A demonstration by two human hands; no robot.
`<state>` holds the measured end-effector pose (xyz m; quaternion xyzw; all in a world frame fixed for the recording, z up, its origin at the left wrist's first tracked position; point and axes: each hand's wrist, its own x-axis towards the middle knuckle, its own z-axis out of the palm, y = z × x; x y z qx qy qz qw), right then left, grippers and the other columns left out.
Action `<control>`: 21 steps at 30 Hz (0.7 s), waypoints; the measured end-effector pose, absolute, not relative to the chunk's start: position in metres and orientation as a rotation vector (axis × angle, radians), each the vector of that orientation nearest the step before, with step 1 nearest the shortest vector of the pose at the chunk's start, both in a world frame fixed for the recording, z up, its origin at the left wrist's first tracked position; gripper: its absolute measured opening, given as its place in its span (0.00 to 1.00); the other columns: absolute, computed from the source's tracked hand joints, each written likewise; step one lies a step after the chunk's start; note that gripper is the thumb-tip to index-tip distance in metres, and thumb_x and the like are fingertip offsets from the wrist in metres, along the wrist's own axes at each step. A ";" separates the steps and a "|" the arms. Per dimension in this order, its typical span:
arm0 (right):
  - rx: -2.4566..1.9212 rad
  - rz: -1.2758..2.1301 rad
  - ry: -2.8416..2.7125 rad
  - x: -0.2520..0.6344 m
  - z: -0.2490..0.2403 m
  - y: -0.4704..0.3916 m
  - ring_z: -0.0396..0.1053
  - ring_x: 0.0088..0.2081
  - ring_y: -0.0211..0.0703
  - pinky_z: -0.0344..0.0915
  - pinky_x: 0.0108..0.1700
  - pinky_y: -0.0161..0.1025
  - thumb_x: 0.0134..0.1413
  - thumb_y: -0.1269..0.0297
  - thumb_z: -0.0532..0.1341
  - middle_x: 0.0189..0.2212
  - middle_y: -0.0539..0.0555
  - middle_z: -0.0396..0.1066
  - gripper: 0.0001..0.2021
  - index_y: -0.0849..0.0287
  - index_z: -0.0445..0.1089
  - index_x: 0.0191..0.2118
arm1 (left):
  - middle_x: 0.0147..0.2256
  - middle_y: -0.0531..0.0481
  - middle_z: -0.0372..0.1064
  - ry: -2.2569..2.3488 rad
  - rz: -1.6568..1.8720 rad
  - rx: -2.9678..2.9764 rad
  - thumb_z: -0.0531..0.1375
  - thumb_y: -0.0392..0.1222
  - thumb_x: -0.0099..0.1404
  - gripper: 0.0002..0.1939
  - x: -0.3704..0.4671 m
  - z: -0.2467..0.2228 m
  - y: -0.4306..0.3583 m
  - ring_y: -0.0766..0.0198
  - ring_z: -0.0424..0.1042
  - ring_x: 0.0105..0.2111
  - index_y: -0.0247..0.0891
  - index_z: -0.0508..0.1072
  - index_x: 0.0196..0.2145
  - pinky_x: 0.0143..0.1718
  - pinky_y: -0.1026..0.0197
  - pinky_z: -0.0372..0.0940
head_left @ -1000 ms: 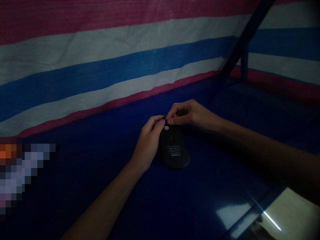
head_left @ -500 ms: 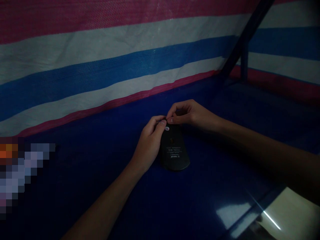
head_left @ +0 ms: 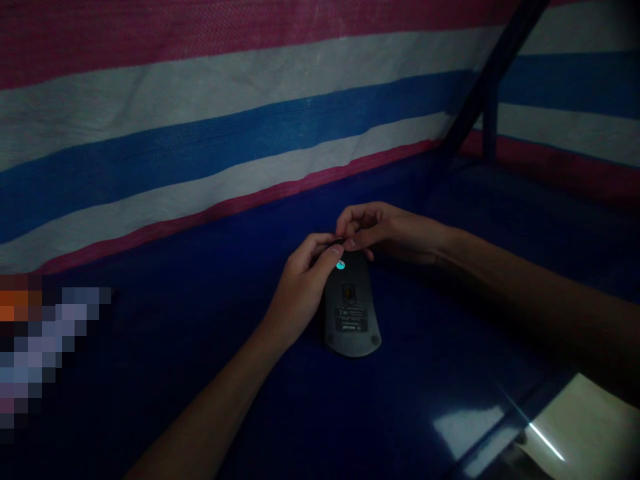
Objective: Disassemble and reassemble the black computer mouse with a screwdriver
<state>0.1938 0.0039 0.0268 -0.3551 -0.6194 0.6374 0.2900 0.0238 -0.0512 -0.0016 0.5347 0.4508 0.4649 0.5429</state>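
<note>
Frankly, what worries me most is a slip at the far end of the mouse (head_left: 353,304), whose underside is turned up: dim light and crowded fingertips hide that end from me. If the left hand (head_left: 306,280) eased its thumb, the shell might turn in the grip and knock its near end on the surface (head_left: 425,327). Should the right hand (head_left: 383,225) push hard sideways, the whole mouse might skid, and any small part there could drop where I can't see it. A sliding thumb could also scuff the round sticker (head_left: 341,265), I judge. The mouse is in from the surface's far edge, where the striped sheet (head_left: 225,143) hangs, and well apart from that edge; whether its near end touches down I cannot tell. As for pose, the left forearm (head_left: 220,400) slants from the near left, the thumb laid over the upturned base beside the sticker and the fingers bent round the far end, clamped on the mouse. The right forearm (head_left: 525,287) reaches across from the right, fingers curled, thumb and forefinger close together at the far end; whether they pinch anything I cannot tell.
</note>
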 end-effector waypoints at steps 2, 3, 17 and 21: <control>-0.989 1.436 -1.825 0.201 0.035 0.006 0.62 0.21 0.32 0.58 0.24 0.33 0.45 0.67 0.65 0.21 0.45 0.66 0.06 0.59 0.70 0.32 | 0.31 0.52 0.72 1.071 1.108 1.226 0.61 0.45 0.59 0.08 0.023 -0.002 -0.050 0.64 0.70 0.31 0.40 0.73 0.36 0.33 0.63 0.62; -1.056 1.216 -1.953 0.206 0.040 0.008 0.63 0.23 0.33 0.58 0.25 0.34 0.47 0.65 0.65 0.22 0.46 0.67 0.06 0.59 0.71 0.33 | 0.30 0.53 0.71 1.075 1.108 1.203 0.61 0.45 0.59 0.08 0.023 -0.003 -0.049 0.65 0.70 0.30 0.41 0.73 0.36 0.32 0.63 0.62; -1.526 0.797 -2.764 0.249 0.047 0.022 0.71 0.28 0.43 0.65 0.28 0.38 0.50 0.66 0.61 0.31 0.54 0.75 0.06 0.59 0.73 0.36 | 0.22 0.55 0.63 1.118 1.044 1.070 0.58 0.43 0.56 0.06 0.018 0.002 -0.047 0.68 0.63 0.21 0.42 0.70 0.33 0.22 0.66 0.59; -1.298 0.997 -2.612 0.239 0.057 0.012 0.71 0.30 0.41 0.66 0.31 0.37 0.60 0.58 0.54 0.31 0.52 0.73 0.17 0.59 0.69 0.51 | 0.23 0.56 0.63 1.140 1.027 1.088 0.58 0.43 0.57 0.07 0.018 0.002 -0.047 0.69 0.64 0.21 0.42 0.71 0.34 0.22 0.67 0.59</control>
